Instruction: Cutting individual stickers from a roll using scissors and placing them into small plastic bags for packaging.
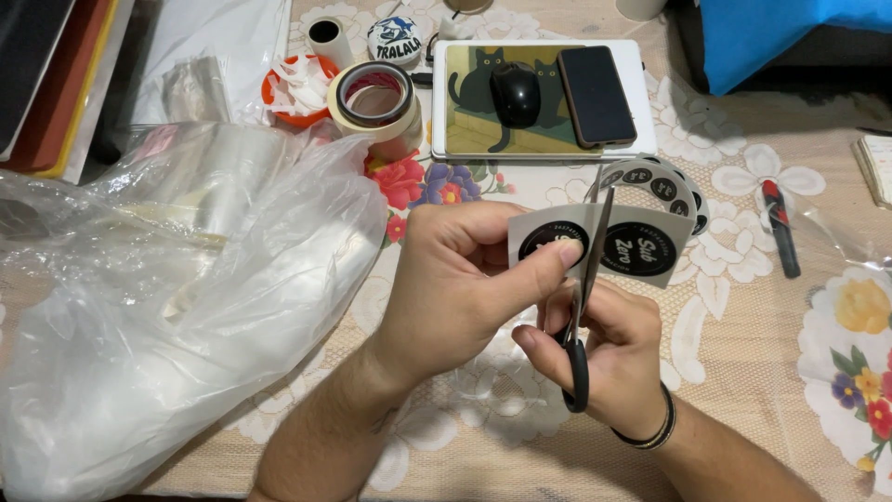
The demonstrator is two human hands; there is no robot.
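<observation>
Left hand (455,279) pinching sticker strip (641,209), right hand (613,349) gripping black-handled scissors (583,307), blades closing between two round black stickers.

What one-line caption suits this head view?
Left hand holds a grey strip of round black stickers while right hand cuts it with black-handled scissors.

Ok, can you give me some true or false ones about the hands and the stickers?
1. The right hand holds scissors. True.
2. The left hand pinches a strip of round black stickers. True.
3. The scissors are cutting the clear plastic bag. False: the blades sit on the sticker strip, between two stickers.
4. A computer mouse rests on the cat mouse pad. True.
5. The phone lies in the left hand. False: it lies beside the mouse.
</observation>
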